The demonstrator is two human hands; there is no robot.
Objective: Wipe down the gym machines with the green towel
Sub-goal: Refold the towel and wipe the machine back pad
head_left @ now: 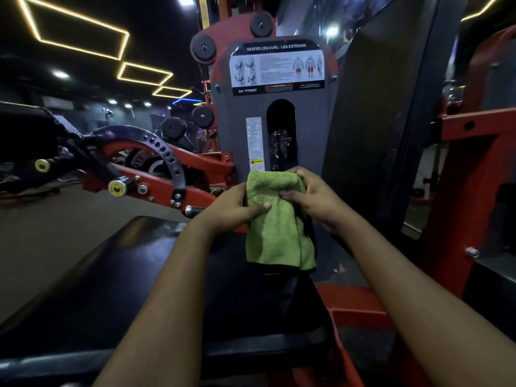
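Seated leg curl/leg extension machine [307,129], grey shroud, stands at twelve o'clock. Black seat pad [111,275] lies toward seven o'clock. Green towel [276,227], folded, hangs at centre above the pad, apparently clear of it. Left hand [231,209] grips its nine o'clock edge. Right hand [315,196] pinches its upper three o'clock edge.

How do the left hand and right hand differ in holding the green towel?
The left hand grips the green towel at its left edge; the right hand grips its upper right part, slightly higher. The left hand's thumb lies across the towel's front pointing right; the right hand's thumb points left, its fingers curled over the top fold. Shared: both hold the towel, and its lower half hangs free.
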